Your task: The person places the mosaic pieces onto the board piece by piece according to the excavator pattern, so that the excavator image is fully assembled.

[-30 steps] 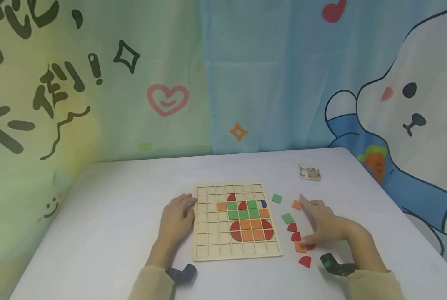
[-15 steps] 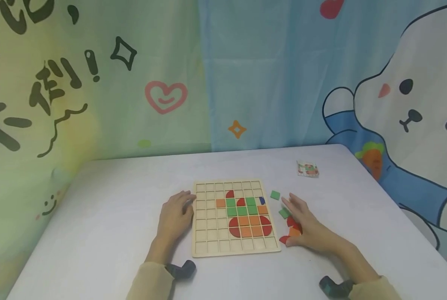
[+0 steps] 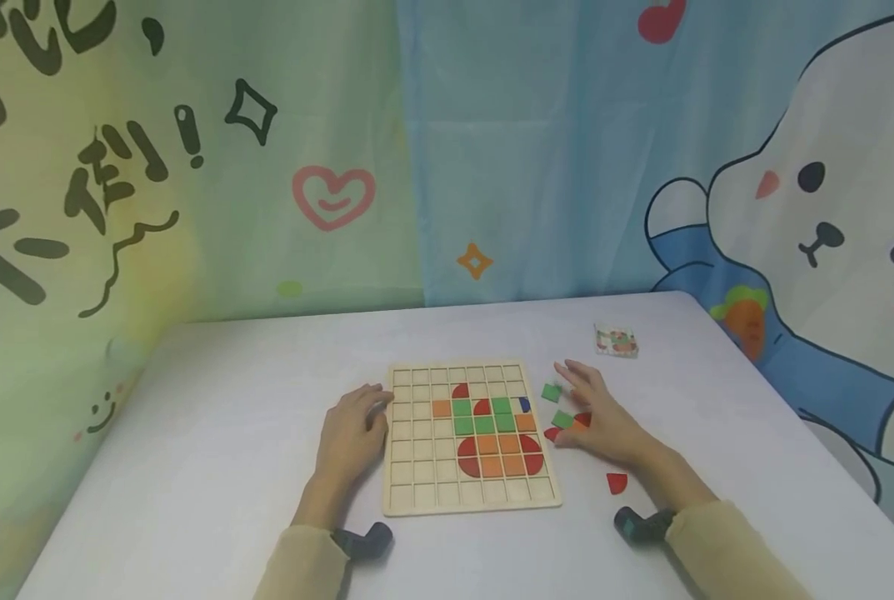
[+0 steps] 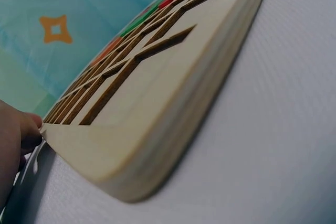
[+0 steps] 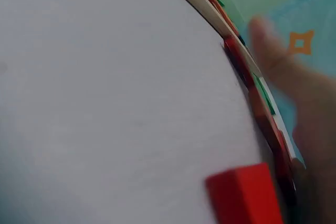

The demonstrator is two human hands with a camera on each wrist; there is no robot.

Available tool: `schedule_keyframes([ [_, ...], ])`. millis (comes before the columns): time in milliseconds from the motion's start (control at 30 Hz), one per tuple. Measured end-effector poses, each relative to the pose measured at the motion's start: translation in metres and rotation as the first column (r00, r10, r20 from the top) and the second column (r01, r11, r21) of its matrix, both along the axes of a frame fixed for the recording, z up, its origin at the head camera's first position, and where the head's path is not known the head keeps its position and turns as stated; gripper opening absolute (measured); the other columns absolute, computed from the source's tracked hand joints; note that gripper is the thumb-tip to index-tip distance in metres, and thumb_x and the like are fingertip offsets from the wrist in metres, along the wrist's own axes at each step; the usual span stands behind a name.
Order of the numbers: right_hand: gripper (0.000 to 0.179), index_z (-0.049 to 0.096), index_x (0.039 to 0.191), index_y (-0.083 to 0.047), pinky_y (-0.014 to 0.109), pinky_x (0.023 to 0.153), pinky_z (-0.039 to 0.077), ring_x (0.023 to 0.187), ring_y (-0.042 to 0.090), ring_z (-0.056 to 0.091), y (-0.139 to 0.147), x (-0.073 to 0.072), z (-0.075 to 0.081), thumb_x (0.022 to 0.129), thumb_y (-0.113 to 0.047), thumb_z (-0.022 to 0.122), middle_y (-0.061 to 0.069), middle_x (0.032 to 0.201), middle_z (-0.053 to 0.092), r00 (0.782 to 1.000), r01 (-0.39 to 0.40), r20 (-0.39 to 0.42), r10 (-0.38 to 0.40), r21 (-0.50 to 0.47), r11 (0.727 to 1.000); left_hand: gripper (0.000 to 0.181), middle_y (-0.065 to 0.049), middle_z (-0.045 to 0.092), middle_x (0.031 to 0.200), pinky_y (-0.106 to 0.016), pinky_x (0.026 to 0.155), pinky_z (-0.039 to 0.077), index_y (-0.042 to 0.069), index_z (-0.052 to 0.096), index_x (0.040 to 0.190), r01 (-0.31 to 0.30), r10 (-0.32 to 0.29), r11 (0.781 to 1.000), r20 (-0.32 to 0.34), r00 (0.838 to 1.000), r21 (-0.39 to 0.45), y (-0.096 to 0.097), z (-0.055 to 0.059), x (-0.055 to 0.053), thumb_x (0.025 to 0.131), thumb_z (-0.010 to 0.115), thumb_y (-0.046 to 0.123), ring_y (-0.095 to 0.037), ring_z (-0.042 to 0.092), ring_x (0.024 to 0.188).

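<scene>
A pale wooden grid board [image 3: 417, 475] lies on the table, partly filled with green and orange squares, red quarter-circles and one blue piece. My left hand [image 3: 351, 435] rests at its left edge, fingertips touching the rim. Just right of the board, my right hand [image 3: 604, 421] arches with spread fingers over loose tiles. Around those fingers lie a green square [image 3: 551, 392], another green square [image 3: 562, 419] and a red quarter-circle [image 3: 553, 434]. More red and orange pieces are partly hidden beneath the hand. One red piece [image 3: 616, 483] lies apart, nearer the right wrist.
A small picture card or packet [image 3: 616, 341] lies toward the back right of the white table [image 3: 267, 358]. Behind the table hangs a printed curtain [image 3: 506, 167]. Each wrist wears a dark camera, one of them by the right sleeve [image 3: 724, 542].
My right hand has swept left and then forward, bunching loose tiles closer to the board. One red piece is left behind near the wrist. The left hand stays at the board's edge.
</scene>
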State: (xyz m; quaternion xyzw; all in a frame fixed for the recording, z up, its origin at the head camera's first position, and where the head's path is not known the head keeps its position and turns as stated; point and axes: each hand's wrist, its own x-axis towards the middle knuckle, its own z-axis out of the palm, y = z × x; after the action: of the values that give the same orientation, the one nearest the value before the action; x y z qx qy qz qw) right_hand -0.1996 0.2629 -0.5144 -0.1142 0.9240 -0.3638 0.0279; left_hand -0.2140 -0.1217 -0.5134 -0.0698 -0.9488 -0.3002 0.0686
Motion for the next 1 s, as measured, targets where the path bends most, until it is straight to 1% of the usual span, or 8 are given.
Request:
schedule_keyframes([
  [100, 0.096, 0.018, 0.152, -0.027, 0.069, 0.107, 0.026, 0.143, 0.040, 0.019, 0.003, -0.005, 0.001, 0.077, -0.033, 0.077, 0.003, 0.158, 0.007, 0.999, 0.015, 0.034, -0.012, -0.099, 0.995, 0.032, -0.001, 0.057, 0.136, -0.053, 0.111, 0.033, 0.020, 0.064, 0.120, -0.001, 0.001, 1.000, -0.006, 1.000, 0.002, -0.002, -0.001, 0.000, 0.091, 0.050, 0.018, -0.023, 0.044, 0.134],
  [200, 0.095, 0.017, 0.152, -0.029, 0.073, 0.105, 0.020, 0.145, 0.042, 0.009, 0.011, -0.005, 0.008, 0.078, -0.034, 0.076, 0.005, 0.159, 0.002, 0.996, -0.007, 0.086, 0.018, -0.127, 0.992, 0.032, -0.001, 0.057, 0.136, -0.053, 0.111, 0.033, 0.020, 0.064, 0.120, -0.003, 0.003, 1.000, -0.013, 1.000, 0.012, -0.002, -0.002, -0.001, 0.091, 0.050, 0.017, -0.023, 0.044, 0.134],
  [333, 0.100, 0.017, 0.151, -0.033, 0.075, 0.101, 0.025, 0.143, 0.048, 0.005, 0.026, 0.009, 0.022, 0.073, -0.038, 0.079, 0.012, 0.159, -0.006, 0.977, -0.103, 0.189, 0.101, 0.005, 0.995, 0.032, -0.001, 0.057, 0.135, -0.053, 0.111, 0.033, 0.020, 0.064, 0.119, -0.012, 0.012, 1.000, -0.009, 1.000, 0.025, 0.000, -0.005, 0.001, 0.091, 0.051, 0.017, -0.022, 0.044, 0.134],
  [467, 0.108, 0.017, 0.152, -0.029, 0.078, 0.098, 0.024, 0.140, 0.051, 0.001, 0.039, 0.034, 0.032, 0.067, -0.043, 0.082, 0.019, 0.157, -0.008, 0.955, -0.190, 0.254, 0.154, 0.125, 0.974, 0.032, -0.001, 0.057, 0.135, -0.052, 0.111, 0.034, 0.020, 0.064, 0.119, -0.008, 0.009, 1.000, -0.013, 1.000, 0.019, 0.000, -0.003, 0.002, 0.090, 0.052, 0.018, -0.023, 0.044, 0.134],
  [567, 0.111, 0.016, 0.153, -0.024, 0.078, 0.097, 0.025, 0.138, 0.053, 0.003, 0.043, 0.048, 0.031, 0.065, -0.046, 0.082, 0.023, 0.155, -0.006, 0.960, -0.198, 0.233, 0.157, 0.165, 0.966, 0.031, -0.001, 0.058, 0.135, -0.053, 0.111, 0.034, 0.020, 0.064, 0.119, -0.002, 0.002, 1.000, -0.026, 1.000, 0.013, 0.000, -0.001, 0.002, 0.090, 0.052, 0.017, -0.023, 0.045, 0.133],
  [667, 0.112, 0.015, 0.153, -0.023, 0.076, 0.098, 0.028, 0.138, 0.051, 0.007, 0.040, 0.052, 0.027, 0.066, -0.048, 0.081, 0.023, 0.155, -0.003, 0.976, -0.162, 0.176, 0.130, 0.185, 0.969, 0.031, -0.001, 0.058, 0.135, -0.053, 0.110, 0.035, 0.020, 0.064, 0.119, -0.001, 0.001, 1.000, -0.031, 1.000, 0.006, 0.001, -0.002, 0.001, 0.091, 0.052, 0.017, -0.023, 0.045, 0.133],
  [833, 0.117, 0.009, 0.153, -0.024, 0.074, 0.098, 0.031, 0.138, 0.050, 0.012, 0.026, 0.044, 0.020, 0.065, -0.049, 0.082, 0.022, 0.156, 0.001, 0.994, -0.062, 0.098, 0.042, 0.210, 0.976, 0.032, -0.003, 0.057, 0.135, -0.055, 0.109, 0.035, 0.019, 0.064, 0.120, 0.008, -0.008, 1.000, -0.029, 1.000, -0.004, 0.000, -0.003, 0.001, 0.091, 0.050, 0.018, -0.024, 0.045, 0.133],
  [1000, 0.121, 0.006, 0.154, -0.023, 0.074, 0.098, 0.031, 0.138, 0.050, 0.016, 0.014, 0.031, 0.014, 0.064, -0.050, 0.082, 0.023, 0.156, 0.004, 0.999, 0.023, 0.029, -0.031, 0.246, 0.969, 0.032, -0.003, 0.058, 0.135, -0.055, 0.110, 0.034, 0.019, 0.064, 0.119, 0.004, -0.003, 1.000, -0.018, 1.000, 0.010, 0.001, 0.000, 0.002, 0.091, 0.051, 0.017, -0.024, 0.045, 0.134],
])
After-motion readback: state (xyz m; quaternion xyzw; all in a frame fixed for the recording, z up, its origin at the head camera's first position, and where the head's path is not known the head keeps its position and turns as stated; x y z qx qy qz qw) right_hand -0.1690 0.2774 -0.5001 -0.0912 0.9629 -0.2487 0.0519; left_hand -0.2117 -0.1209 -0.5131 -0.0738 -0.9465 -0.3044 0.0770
